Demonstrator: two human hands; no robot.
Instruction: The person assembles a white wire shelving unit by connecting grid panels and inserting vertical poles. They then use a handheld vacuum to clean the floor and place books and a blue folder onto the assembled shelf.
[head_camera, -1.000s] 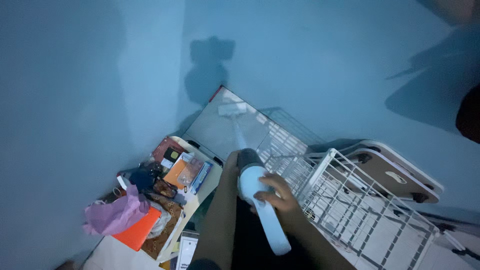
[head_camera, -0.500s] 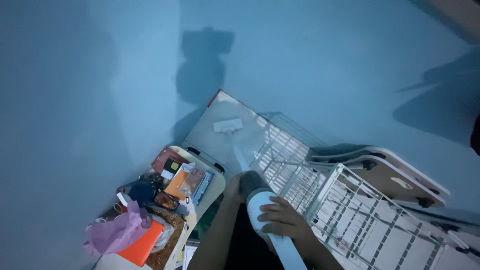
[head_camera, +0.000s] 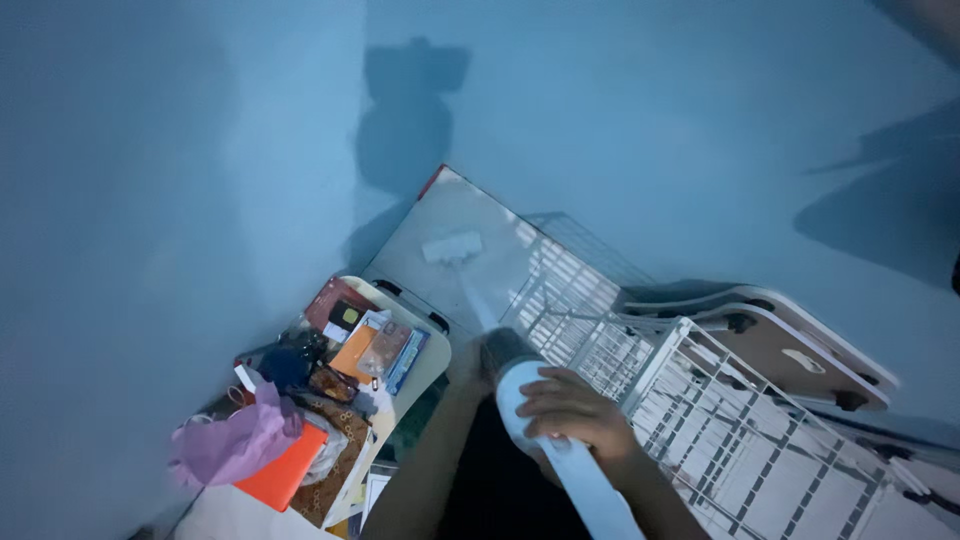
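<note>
My right hand (head_camera: 572, 410) grips the thick white handle of a long-handled cleaning tool (head_camera: 520, 400). Its thin shaft runs up to a small white pad head (head_camera: 452, 246). The pad rests against a grey board (head_camera: 440, 290) with a red edge, which leans on the blue wall. My left hand (head_camera: 464, 362) sits just ahead of the right one, at the dark section of the handle. Its fingers are mostly hidden behind the handle.
A white wire rack (head_camera: 740, 440) stands to the right. Behind it lie stacked white boards with small wheels (head_camera: 790, 345). At lower left is a box of clutter (head_camera: 350, 350) with an orange folder (head_camera: 285, 470) and a pink bag (head_camera: 235, 445). Shadows fall on the blue wall (head_camera: 650, 120).
The view has tilted, so my hands sit lower in frame. The pad head has slid a little down the grey board. Both hands stay on the handle.
</note>
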